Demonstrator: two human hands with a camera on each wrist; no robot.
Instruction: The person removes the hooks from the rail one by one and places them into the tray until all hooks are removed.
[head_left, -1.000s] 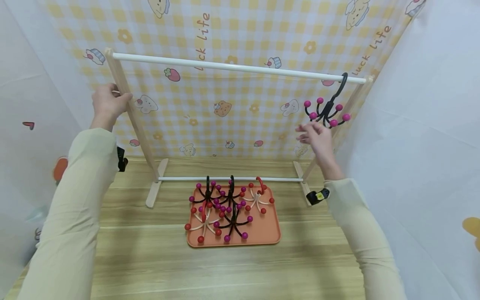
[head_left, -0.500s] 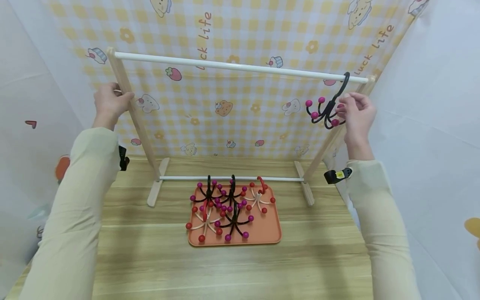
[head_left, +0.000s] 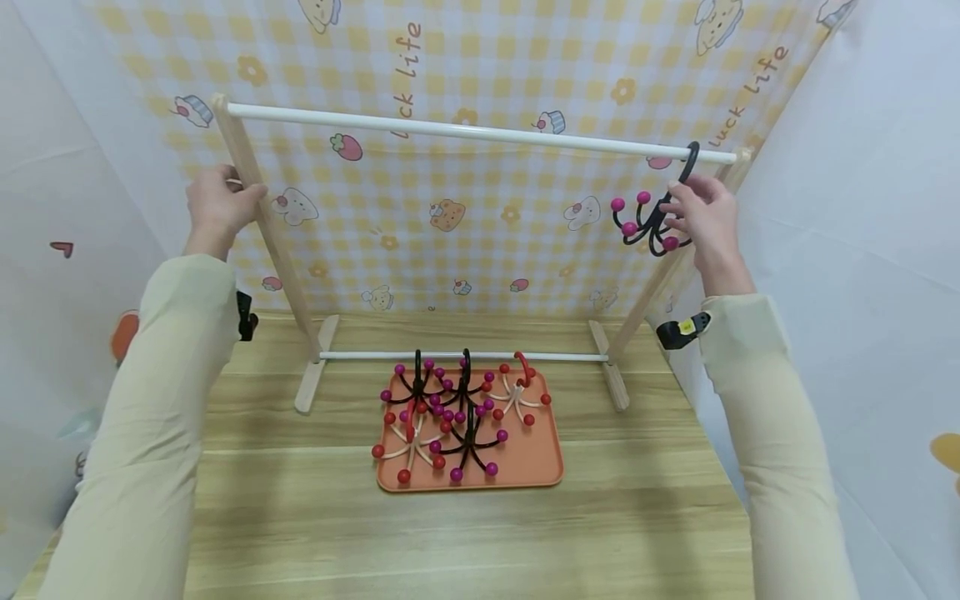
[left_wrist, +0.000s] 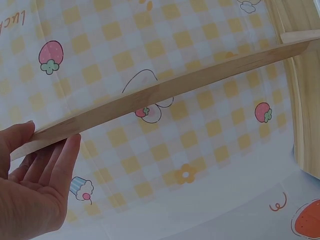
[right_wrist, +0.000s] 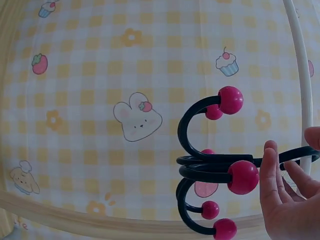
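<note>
My left hand [head_left: 217, 208] holds the left wooden post [head_left: 273, 250] of a rack; in the left wrist view its thumb lies on one side of the post [left_wrist: 165, 90] and the fingers on the other. From the right end of the rack's white top rail [head_left: 465, 132] hangs a black multi-claw hanger [head_left: 655, 218] with pink ball tips. My right hand [head_left: 708, 218] is at the hanger's stem, below the hook. In the right wrist view, the hanger's stem [right_wrist: 254, 162] runs between thumb and fingers of the right hand [right_wrist: 295, 205]; the thumb stands apart from it.
An orange tray [head_left: 525, 462] on the wooden table [head_left: 480, 542] bears several more hangers, black with purple balls and white with red balls. The rack's lower white rail [head_left: 352, 357] runs behind it. A patterned cloth [head_left: 510, 183] hangs behind, with white cloth at both sides.
My right hand has moved up and right from below the hanger, then slightly left to its stem. The hanger stays on the rail. My left hand keeps its place on the post.
</note>
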